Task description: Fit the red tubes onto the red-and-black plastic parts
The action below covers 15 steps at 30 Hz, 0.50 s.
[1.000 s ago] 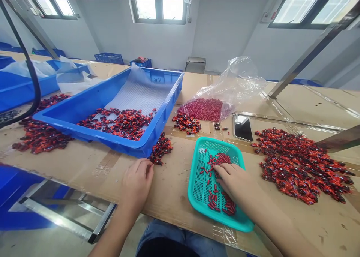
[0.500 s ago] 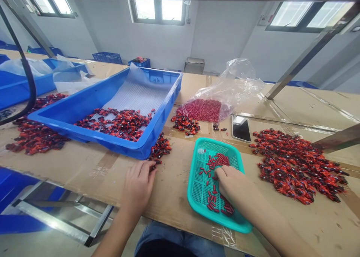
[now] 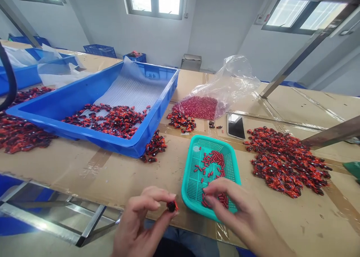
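Between the thumb and fingers of my left hand [image 3: 147, 214] is a small black and red part [image 3: 171, 206], held in front of the table edge with its dark round end facing me. My right hand [image 3: 233, 208] is over the near end of a green plastic basket [image 3: 187, 174], its thumb and index fingertips pinched together. Whatever lies between those fingertips is too small to make out. Small dark-red rods [image 3: 215, 158] lie loose in the basket, some partly hidden behind my right hand.
A blue tray [image 3: 135, 146] lined with a white sheet holds many black and red parts. More lie in piles beside it and in a large pile [image 3: 284, 163] at right. A clear bag [image 3: 239, 77] of red rods and a phone [image 3: 236, 126] lie behind the basket.
My left hand has come from the small pile by the blue tray toward me, lifting a black and red part. My right hand has drawn back toward the basket's near end, fingertips pinched.
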Each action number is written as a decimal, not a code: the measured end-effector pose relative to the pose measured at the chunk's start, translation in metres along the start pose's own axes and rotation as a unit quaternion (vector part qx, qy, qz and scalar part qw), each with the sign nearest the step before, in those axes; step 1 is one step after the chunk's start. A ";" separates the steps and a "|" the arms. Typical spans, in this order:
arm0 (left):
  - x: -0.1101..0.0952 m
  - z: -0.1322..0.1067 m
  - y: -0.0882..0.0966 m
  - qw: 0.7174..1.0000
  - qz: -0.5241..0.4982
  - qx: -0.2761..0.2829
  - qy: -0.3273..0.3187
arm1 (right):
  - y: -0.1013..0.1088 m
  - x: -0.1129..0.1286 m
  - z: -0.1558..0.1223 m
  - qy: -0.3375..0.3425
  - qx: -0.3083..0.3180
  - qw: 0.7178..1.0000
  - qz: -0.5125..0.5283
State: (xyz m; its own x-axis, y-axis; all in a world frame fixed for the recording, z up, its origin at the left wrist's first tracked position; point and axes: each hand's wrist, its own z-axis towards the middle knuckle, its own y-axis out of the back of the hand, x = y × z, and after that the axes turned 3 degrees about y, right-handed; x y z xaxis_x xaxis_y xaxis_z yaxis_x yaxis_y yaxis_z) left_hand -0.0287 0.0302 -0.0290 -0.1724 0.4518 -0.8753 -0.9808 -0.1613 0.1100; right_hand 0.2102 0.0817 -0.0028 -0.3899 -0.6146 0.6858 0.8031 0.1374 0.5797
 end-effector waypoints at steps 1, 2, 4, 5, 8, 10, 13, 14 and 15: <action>-0.002 0.001 -0.001 1.000 -0.006 0.007 -0.017 | -0.002 0.009 -0.002 0.015 -0.007 0.999 0.035; -0.004 0.002 -0.003 0.999 -0.008 0.013 -0.033 | -0.004 0.016 -0.003 0.035 -0.011 0.997 0.063; -0.006 0.004 -0.005 0.998 -0.005 0.023 -0.054 | -0.009 0.025 -0.004 0.078 -0.016 0.992 0.096; -0.006 0.004 -0.005 0.998 0.000 0.026 -0.063 | -0.010 0.028 -0.003 0.095 -0.019 0.990 0.102; -0.007 0.002 -0.006 0.996 0.022 0.033 -0.082 | -0.015 0.031 -0.001 0.119 -0.030 0.989 0.086; -0.008 0.001 -0.005 0.993 0.048 0.042 -0.095 | -0.018 0.032 0.000 0.125 -0.038 0.989 0.070; -0.012 0.002 -0.003 0.989 0.087 0.064 -0.101 | -0.021 0.031 0.000 0.123 -0.041 0.991 0.044; -0.014 0.003 -0.003 0.986 0.101 0.071 -0.108 | -0.022 0.030 0.000 0.122 -0.038 0.991 0.034; -0.016 0.005 -0.003 0.983 0.115 0.079 -0.116 | -0.023 0.030 0.000 0.118 -0.033 0.992 0.025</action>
State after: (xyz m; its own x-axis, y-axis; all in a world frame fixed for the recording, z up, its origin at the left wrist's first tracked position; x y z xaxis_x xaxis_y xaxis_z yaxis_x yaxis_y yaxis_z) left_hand -0.0229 0.0274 -0.0129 -0.3896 0.6105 -0.6896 -0.9121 -0.1520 0.3808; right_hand 0.1803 0.0601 0.0043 -0.2385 -0.7745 0.5859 0.8497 0.1258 0.5121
